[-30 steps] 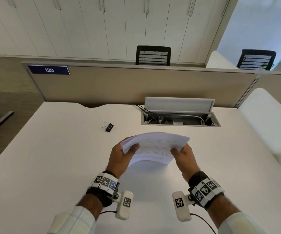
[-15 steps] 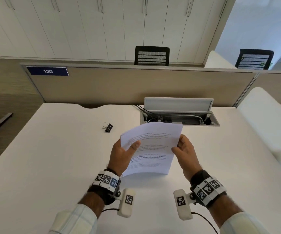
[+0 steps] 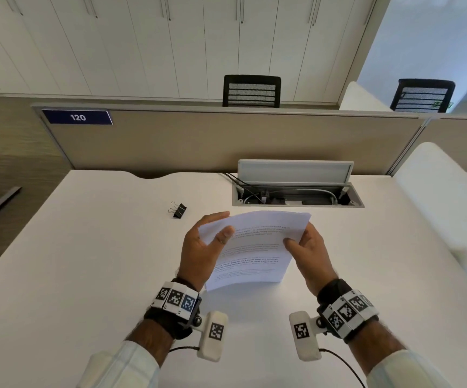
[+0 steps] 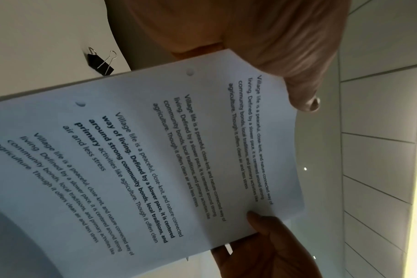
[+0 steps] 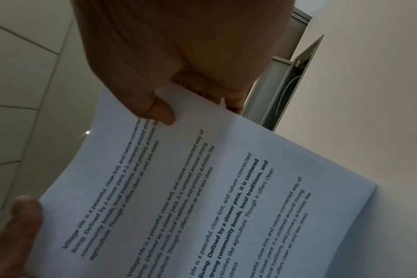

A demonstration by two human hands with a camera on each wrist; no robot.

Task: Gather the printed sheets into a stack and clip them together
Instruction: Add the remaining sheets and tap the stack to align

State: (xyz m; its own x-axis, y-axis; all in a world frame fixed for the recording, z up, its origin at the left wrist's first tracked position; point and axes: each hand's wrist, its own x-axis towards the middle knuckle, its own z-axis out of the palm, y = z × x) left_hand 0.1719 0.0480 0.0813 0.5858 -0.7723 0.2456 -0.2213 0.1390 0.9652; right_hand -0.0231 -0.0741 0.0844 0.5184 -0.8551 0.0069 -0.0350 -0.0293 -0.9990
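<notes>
A stack of printed white sheets is held above the desk, printed side up and tilted towards me. My left hand grips its top left corner, thumb on the page and fingers behind. My right hand pinches the right edge near the top corner, thumb on the printed face. Both wrist views show the text on the sheets close up, with punch holes along one edge. A black binder clip with silver handles lies on the desk, left of the sheets and beyond my left hand; the left wrist view shows the clip too.
The white desk ends at a beige partition labelled 120. An open cable tray with its lid raised sits just behind the sheets. A second white desk adjoins on the right. Two black chairs stand beyond the partition.
The sheets went from lying nearly flat to standing steeply, then eased back to a shallower tilt. Both hands kept hold of the upper corners. The binder clip has not moved.
</notes>
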